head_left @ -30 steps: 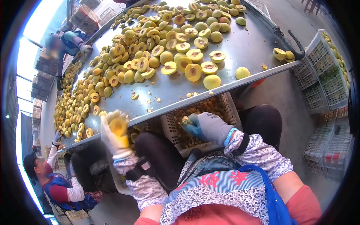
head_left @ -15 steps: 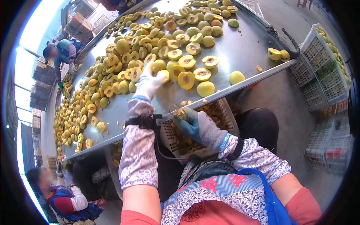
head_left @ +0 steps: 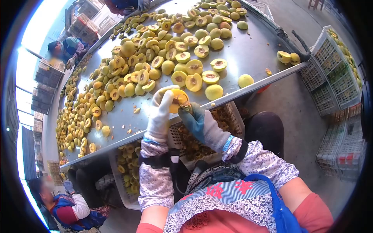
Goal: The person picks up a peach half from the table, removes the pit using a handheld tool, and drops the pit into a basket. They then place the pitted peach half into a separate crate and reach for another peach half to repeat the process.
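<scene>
My left hand (head_left: 158, 116), in a white glove, is closed around a yellow stone-fruit half (head_left: 176, 101) above the near edge of the metal table (head_left: 229, 95). The cut side faces my right hand (head_left: 204, 126), in a grey-and-blue glove. Its fingers pinch a small wire-loop tool (head_left: 187, 105), whose tip is at the fruit's brown centre; the fingers hide most of its handle. Ahead lie many fruit halves (head_left: 193, 82), several with brown centres showing.
Below my hands, a white basket (head_left: 238, 120) holds brown-yellow scraps. Another crate (head_left: 132, 202) with fruit halves stands left of it. Stacked crates (head_left: 330, 73) are at right. Co-workers (head_left: 70, 207) sit along the table's left side; a gloved hand (head_left: 143, 4) shows at the far edge.
My left hand has come back from the pile toward me with a fruit half. The wire-loop tool in my right hand, earlier apart from it, now meets the fruit.
</scene>
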### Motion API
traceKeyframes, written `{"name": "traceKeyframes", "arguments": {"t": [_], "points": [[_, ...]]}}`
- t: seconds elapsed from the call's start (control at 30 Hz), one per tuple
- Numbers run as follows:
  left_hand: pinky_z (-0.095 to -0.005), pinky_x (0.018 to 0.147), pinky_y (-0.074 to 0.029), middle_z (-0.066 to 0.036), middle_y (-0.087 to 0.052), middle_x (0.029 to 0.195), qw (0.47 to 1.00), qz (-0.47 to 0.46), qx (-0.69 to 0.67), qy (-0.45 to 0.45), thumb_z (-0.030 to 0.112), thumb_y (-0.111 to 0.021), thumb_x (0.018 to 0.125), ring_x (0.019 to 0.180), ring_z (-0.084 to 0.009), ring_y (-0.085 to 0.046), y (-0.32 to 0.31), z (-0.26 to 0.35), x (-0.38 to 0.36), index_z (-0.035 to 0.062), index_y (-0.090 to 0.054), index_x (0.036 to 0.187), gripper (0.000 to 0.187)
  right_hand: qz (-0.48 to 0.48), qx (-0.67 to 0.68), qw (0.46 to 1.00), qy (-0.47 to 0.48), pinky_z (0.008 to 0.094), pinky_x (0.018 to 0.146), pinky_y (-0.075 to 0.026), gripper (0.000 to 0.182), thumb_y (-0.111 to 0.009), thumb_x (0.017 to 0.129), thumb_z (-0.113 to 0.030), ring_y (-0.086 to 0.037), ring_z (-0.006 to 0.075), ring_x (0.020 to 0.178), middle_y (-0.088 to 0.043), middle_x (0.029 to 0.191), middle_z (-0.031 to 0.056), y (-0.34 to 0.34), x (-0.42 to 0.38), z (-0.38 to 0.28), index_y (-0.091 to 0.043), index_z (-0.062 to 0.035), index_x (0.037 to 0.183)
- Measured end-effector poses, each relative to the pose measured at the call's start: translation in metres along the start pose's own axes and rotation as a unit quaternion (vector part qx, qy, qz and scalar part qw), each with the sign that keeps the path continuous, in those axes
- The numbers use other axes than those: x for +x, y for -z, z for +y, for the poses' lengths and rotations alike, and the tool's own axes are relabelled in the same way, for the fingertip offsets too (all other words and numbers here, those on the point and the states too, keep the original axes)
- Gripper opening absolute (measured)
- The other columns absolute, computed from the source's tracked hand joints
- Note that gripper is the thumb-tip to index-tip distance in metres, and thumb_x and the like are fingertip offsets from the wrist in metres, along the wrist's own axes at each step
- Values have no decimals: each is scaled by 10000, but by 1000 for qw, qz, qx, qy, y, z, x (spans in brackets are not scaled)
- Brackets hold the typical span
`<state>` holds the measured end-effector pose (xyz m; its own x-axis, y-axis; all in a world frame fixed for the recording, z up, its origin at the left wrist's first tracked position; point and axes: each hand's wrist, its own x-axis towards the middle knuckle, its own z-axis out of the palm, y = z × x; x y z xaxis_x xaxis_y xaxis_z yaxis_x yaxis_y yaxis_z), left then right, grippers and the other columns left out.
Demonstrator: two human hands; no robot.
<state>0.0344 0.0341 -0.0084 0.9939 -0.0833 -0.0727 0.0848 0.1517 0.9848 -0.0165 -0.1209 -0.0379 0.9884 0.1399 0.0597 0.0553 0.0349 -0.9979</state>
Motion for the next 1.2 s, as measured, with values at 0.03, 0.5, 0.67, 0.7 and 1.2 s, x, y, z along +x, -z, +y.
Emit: {"name": "traceKeyframes", "arguments": {"t": [0.03, 0.5, 0.67, 0.7, 1.2], "points": [[-291, 833, -541, -103, -684, 1105, 979, 20, 154, -134, 117, -627, 953, 938, -172, -661, 3, -17, 2, 12, -598, 1196, 266, -2, -2, 1000, 0, 404, 702, -516, 334, -590, 998, -340, -679, 256, 754, -672, 825, 216, -3, -1, 0, -618, -14, 1063], [-406, 794, -577, -159, -678, 1039, 979, 76, -186, 19, 596, -263, 1042, 886, -284, -680, -36, -4, -11, 24, -589, 1170, 672, -12, -39, 999, -29, 427, 706, -517, 354, -571, 1002, -356, -692, 400, 864, -667, 856, 253, -7, 1, -12, -641, -16, 1073], [-423, 801, -577, -167, -676, 1017, 980, 111, -165, -12, 584, -259, 1050, 875, -290, -681, -44, -6, -15, 18, -587, 1142, 662, -13, -90, 995, -37, 418, 707, -517, 349, -568, 1005, -352, -681, 347, 836, -670, 847, 232, -5, 1, -3, -633, -15, 1064], [-420, 797, -576, -167, -675, 1006, 983, 102, -149, -16, 580, -268, 1050, 860, -289, -681, -44, -7, -17, 18, -588, 1125, 651, -19, -123, 992, -30, 393, 695, -514, 358, -550, 1021, -354, -687, 262, 789, -675, 834, 197, -5, 0, 0, -621, -4, 1053], [-369, 766, -569, -172, -688, 961, 997, 21, -30, 67, 503, -350, 1055, 824, -268, -676, -34, 10, -17, -11, -635, 1075, 588, -84, 30, 991, -99, 345, 686, -513, 457, -554, 999, -452, -629, 189, 726, -661, 776, 108, -5, -10, 8, -651, -6, 998]]}}
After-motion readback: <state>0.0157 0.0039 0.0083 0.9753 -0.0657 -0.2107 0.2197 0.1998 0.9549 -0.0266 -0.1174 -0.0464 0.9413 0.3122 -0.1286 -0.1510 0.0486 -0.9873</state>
